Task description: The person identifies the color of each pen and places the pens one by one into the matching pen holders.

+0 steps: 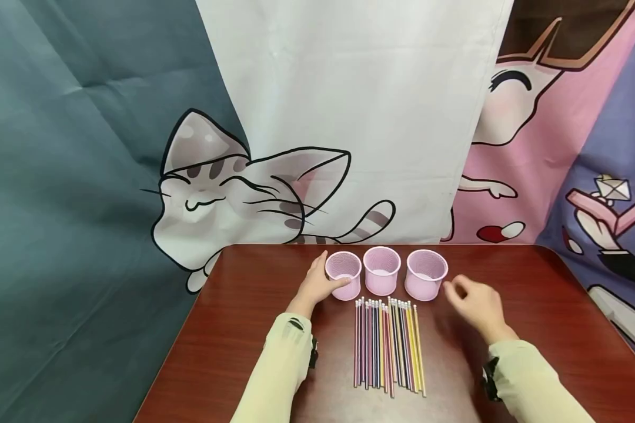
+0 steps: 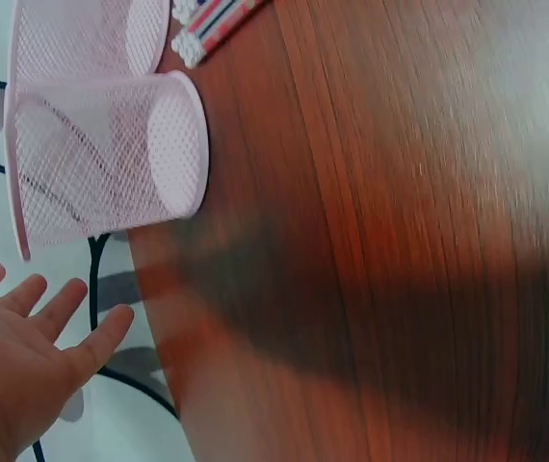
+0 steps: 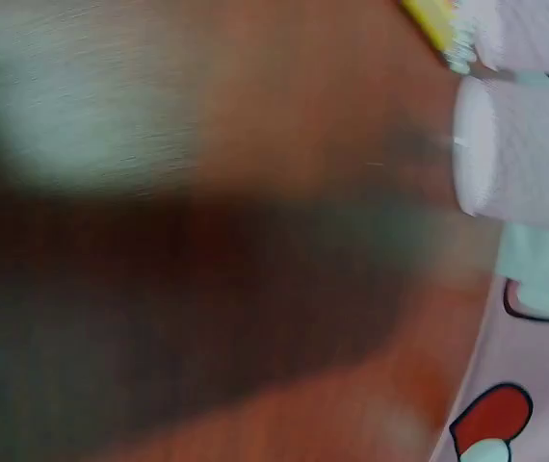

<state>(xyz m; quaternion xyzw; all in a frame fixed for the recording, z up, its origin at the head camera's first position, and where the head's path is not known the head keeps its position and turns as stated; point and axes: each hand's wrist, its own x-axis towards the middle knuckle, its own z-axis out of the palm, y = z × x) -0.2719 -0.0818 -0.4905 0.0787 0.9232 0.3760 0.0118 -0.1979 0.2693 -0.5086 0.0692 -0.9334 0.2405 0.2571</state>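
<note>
Three pink mesh cups stand in a row near the table's far edge: the left cup (image 1: 344, 288), the middle cup (image 1: 382, 283) and the right cup (image 1: 424, 288). My left hand (image 1: 315, 286) is at the left cup's outer side, thumb in front. In the left wrist view its fingers (image 2: 61, 310) are spread, with a gap to the mesh. Just right of the right cup, my right hand (image 1: 476, 306) has loosely bent fingers and holds nothing; the right wrist view does not show it. Pencils (image 1: 386, 346) with white eraser ends lie side by side in front of the cups.
Everything stands on a reddish-brown wooden table (image 1: 233, 352). Directly behind its far edge hangs a cloth backdrop (image 1: 370, 117) with a cartoon cat. Dark bands (image 1: 490, 376) circle both sleeved wrists.
</note>
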